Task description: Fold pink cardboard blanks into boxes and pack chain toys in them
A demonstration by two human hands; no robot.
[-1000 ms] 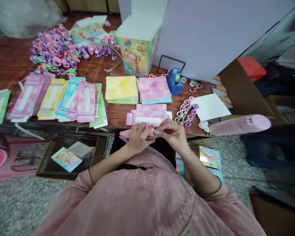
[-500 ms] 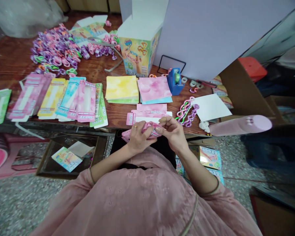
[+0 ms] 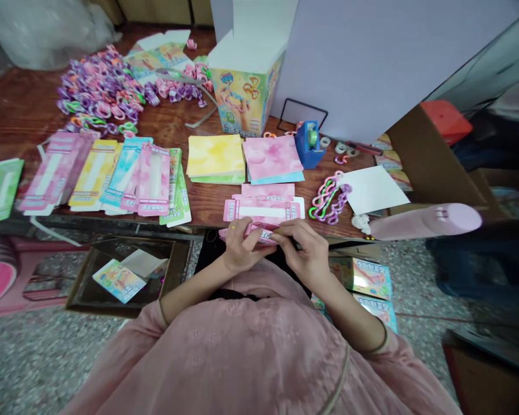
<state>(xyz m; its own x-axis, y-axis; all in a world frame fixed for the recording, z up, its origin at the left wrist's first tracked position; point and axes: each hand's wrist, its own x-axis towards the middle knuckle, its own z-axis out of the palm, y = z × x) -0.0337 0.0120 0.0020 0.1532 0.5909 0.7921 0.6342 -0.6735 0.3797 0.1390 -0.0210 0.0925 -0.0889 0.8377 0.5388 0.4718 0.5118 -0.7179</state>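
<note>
A small pink printed box (image 3: 263,235) is held between both hands just in front of the table edge. My left hand (image 3: 243,245) is wrapped around its left part, fingers closed. At its right end, my right hand (image 3: 305,251) pinches with thumb and fingers, and most of that end is hidden behind them. Just beyond the hands, flat pink window boxes (image 3: 263,211) lie on the table. Behind those are a stack of yellow cards (image 3: 216,154) and a stack of pink cards (image 3: 273,155).
Window boxes in several colours (image 3: 95,173) lie in a row at the left. Behind them is a pile of twisted plastic loops (image 3: 99,86). A blue tape dispenser (image 3: 310,147), more loops (image 3: 330,199), white paper (image 3: 376,189) and a pink bottle (image 3: 424,222) are on the right.
The box's right end, which looked open and loose, now appears narrower and flatter. My right hand has moved slightly down, with its fingers curled closer to the box.
</note>
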